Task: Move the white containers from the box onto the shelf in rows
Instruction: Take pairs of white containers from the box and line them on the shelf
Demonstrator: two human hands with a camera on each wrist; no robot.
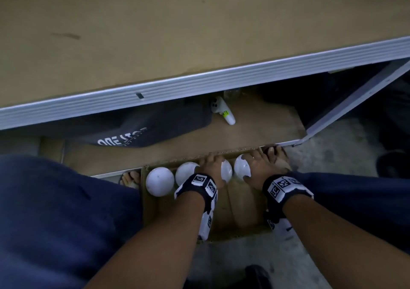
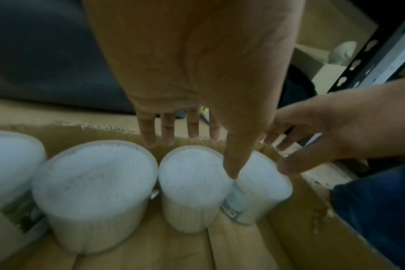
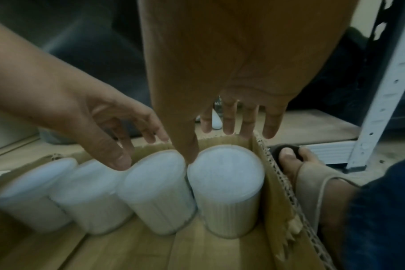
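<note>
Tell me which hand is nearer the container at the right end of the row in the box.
Right. The right hand is spread directly over the rightmost container, thumb at its left edge. The left hand reaches over the neighbouring container, one place to the left.

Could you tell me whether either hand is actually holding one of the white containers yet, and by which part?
Nothing is held yet: the left hand and right hand hover spread over two containers' tops.

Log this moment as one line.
phase: reaching | left hand: open over third white cylindrical container | right hand: open over fourth | brown cardboard box: four containers inside
</note>
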